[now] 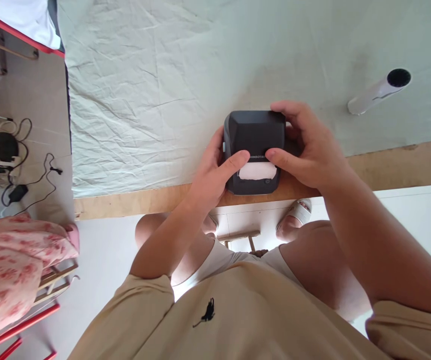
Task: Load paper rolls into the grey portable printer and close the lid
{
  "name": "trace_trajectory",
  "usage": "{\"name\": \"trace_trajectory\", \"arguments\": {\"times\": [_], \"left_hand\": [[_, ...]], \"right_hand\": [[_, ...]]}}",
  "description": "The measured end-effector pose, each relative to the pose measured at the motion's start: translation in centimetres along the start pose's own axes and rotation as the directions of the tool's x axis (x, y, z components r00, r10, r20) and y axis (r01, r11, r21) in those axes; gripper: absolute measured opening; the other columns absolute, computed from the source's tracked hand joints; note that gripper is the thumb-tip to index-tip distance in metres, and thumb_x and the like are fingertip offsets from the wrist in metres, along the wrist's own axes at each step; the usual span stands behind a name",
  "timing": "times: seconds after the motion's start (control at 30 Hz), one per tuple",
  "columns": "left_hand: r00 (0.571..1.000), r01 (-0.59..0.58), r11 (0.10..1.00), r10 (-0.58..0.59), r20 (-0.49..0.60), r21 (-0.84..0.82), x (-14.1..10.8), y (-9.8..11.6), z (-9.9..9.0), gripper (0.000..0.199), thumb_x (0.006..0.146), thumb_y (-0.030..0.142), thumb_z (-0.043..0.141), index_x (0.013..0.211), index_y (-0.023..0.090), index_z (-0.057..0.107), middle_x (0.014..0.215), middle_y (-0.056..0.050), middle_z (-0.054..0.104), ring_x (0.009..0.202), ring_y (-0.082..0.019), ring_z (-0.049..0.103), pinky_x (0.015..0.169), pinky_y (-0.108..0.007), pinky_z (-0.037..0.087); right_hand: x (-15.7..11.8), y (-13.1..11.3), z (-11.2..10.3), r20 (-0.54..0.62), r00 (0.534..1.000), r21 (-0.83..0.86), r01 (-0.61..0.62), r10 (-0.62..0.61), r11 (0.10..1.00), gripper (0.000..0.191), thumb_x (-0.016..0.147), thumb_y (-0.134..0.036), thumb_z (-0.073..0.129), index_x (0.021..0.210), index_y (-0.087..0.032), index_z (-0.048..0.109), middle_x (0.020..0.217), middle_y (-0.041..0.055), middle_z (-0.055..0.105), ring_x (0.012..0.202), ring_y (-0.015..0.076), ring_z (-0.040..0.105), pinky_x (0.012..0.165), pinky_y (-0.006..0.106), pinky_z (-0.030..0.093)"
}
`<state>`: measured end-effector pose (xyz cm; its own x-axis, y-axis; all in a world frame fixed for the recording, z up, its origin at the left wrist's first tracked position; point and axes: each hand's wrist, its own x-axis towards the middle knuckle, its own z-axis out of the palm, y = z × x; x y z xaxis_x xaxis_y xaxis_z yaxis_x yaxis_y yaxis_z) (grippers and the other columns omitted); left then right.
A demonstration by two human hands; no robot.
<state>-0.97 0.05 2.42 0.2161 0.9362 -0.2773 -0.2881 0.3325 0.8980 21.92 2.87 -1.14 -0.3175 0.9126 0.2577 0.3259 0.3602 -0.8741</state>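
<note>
one black printer (255, 146) at the bench's (132, 200) near edge, clasped left and right by left hand (212, 167) and right hand (311, 145), fingers partly curled around it. printer apparently closed, white paper (258, 171) showing; work remaining cannot be told. lettering partly thumb-covered, seemingly "niimbot".

The device (255, 132) is dark charcoal, with pale lettering (258, 157) and white paper (258, 171). The cloth (143, 100) is pale grey-green; the bare edge of the tabletop (406, 152) is tan-brown. The tube (373, 97) is white with a black end. The person's beige shirt (260, 315) bears a black emblem (209, 310), and the shorts (215, 260) are off-white. Pale-pink fabric (8, 260) carries red flowers; the bars (20, 325) are red.
</note>
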Motion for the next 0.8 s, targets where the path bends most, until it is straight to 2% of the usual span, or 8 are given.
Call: {"name": "trace_trajectory", "arguments": {"times": [0.1,0.27,0.37,0.47,0.6,0.73,0.8], "left_hand": [[1.0,-0.029,0.998,0.029,0.001,-0.048,0.0,0.0,0.4,0.058,0.095,0.053,0.096,0.145,0.033,0.074,0.148,-0.003,0.082,0.155,-0.037,0.074,0.122,-0.047,0.067],[0.995,-0.096,0.989,0.094,-0.026,-0.111,0.4,-0.4,0.7,0.048,0.106,0.068,0.078,0.141,0.036,0.079,0.153,-0.001,0.08,0.172,-0.034,0.06,0.126,-0.045,0.067],[0.996,-0.067,0.992,0.06,-0.072,-0.11,0.8,-0.9,0.6,0.048,0.105,0.074,0.074,0.127,0.031,0.081,0.145,-0.004,0.085,0.166,-0.035,0.066,0.126,-0.047,0.068],[0.992,-0.007,0.99,-0.011,-0.126,-0.139,1.1,-1.3,0.5,0.054,0.105,0.078,0.07,0.119,0.027,0.08,0.125,-0.008,0.09,0.15,-0.037,0.078,0.116,-0.051,0.073],[0.99,-0.04,0.99,0.021,-0.138,-0.136,1.0,-1.0,0.8,0.044,0.107,0.07,0.072,0.105,0.027,0.078,0.114,-0.005,0.091,0.134,-0.034,0.085,0.11,-0.048,0.075],[0.991,-0.025,0.99,0.007,-0.132,-0.137,1.0,-0.8,0.8,0.04,0.108,0.066,0.073,0.102,0.027,0.078,0.112,-0.003,0.09,0.125,-0.031,0.087,0.104,-0.044,0.076],[0.991,-0.011,0.989,-0.008,-0.131,-0.147,1.1,-0.9,0.8,0.039,0.11,0.065,0.07,0.105,0.027,0.078,0.108,-0.003,0.089,0.128,-0.031,0.086,0.105,-0.044,0.075]], "right_hand": [[0.0,0.5,0.2,-0.017,1.0,0.007,0.022,-0.022,1.0,0.067,0.104,-0.049,0.074,0.167,-0.036,0.055,0.158,0.0078,0.074,0.124,0.0258,0.081,0.103,0.045,0.074],[-0.1,0.6,0.2,-0.032,0.998,0.006,0.059,-0.059,0.998,0.062,0.11,-0.054,0.067,0.168,-0.038,0.052,0.162,0.008,0.071,0.137,0.0268,0.077,0.115,0.047,0.07],[-0.1,0.8,0.0,-0.073,0.995,-0.009,0.064,-0.064,0.998,0.055,0.112,-0.053,0.063,0.165,-0.04,0.056,0.158,0.0079,0.072,0.135,0.0273,0.078,0.113,0.048,0.07],[-0.2,1.1,-0.3,-0.096,0.987,-0.001,0.132,-0.131,0.991,0.051,0.11,-0.049,0.066,0.16,-0.043,0.058,0.142,0.0061,0.074,0.125,0.0263,0.08,0.107,0.048,0.071],[-0.2,0.5,-1.0,-0.053,0.985,-0.083,0.158,-0.162,0.984,0.064,0.1,-0.051,0.08,0.16,-0.043,0.059,0.122,0.0046,0.071,0.113,0.0271,0.076,0.103,0.05,0.07],[-0.1,-1.3,-1.8,-0.095,0.985,-0.148,0.127,-0.142,0.981,0.068,0.089,-0.042,0.093,0.152,-0.044,0.067,0.085,-0.0026,0.064,0.076,0.0235,0.067,0.076,0.043,0.066],[0.1,-2.6,-1.8,-0.144,0.979,-0.133,0.124,-0.143,0.983,0.058,0.092,-0.038,0.093,0.145,-0.043,0.071,0.071,-0.0067,0.06,0.059,0.0197,0.06,0.062,0.039,0.058]]}}
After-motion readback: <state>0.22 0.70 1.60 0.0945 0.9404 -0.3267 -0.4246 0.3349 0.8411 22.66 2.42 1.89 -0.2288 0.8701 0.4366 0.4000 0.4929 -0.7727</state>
